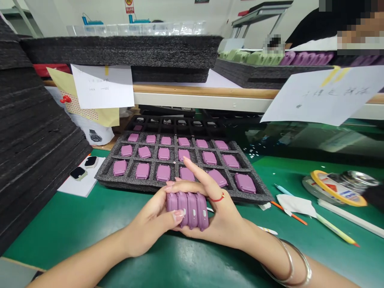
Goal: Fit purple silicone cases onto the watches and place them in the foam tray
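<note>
Several purple watch cases (192,212) stand side by side in a row between my two hands, above the green table. My left hand (153,222) is closed on the row's left end, its thumb lying across the front. From the right, my right hand (222,216) clasps the other end, with one finger pointing up and a red string on it. Right behind the hands lies a black foam tray (120,185) whose compartments hold more purple watch cases (163,173). Part of the tray's front row is hidden by my right hand.
Two watches (78,173) rest on white paper (72,186) at the left. Stacked black foam (39,152) rises on the far left. A shelf (204,98) spans above the tray. Pens (336,230), a tissue (297,204) and a tape roll (336,188) lie right. A person (318,24) is behind.
</note>
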The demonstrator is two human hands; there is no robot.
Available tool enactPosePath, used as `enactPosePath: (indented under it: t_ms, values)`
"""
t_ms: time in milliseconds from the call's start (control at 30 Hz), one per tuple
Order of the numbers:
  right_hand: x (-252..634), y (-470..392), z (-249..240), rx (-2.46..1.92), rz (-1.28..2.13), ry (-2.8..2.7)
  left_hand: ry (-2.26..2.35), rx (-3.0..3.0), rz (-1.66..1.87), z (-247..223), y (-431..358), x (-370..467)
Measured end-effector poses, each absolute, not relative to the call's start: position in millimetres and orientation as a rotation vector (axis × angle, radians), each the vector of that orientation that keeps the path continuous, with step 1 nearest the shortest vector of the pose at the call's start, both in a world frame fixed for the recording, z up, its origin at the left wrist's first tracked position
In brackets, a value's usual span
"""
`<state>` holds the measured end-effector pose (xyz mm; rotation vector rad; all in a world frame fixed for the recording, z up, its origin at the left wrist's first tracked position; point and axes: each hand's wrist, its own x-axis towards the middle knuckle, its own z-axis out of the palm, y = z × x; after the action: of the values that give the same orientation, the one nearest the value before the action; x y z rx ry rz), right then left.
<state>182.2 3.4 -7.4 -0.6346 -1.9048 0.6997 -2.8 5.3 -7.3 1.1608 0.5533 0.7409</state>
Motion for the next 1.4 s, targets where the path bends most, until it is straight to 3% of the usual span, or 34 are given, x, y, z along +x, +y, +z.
enactPosePath:
  t_ms: [600, 1133, 1400]
  values:
    - [173.4, 2.4, -16.0, -0.623, 0.598, -1.952, 0.801, 1.288, 0.911, -6.3, -1.5, 8.7]
    - [180.4, 0.9, -10.1, -0.541, 0.396, -2.128, 0.747, 1.318, 0.974, -5.2, -4.5, 9.9]
    - [182.5, -1.0, -11.2, -0.775, 0.940, -1.479, 0.546, 1.638, 1.189, -8.5, -5.0, 6.9]
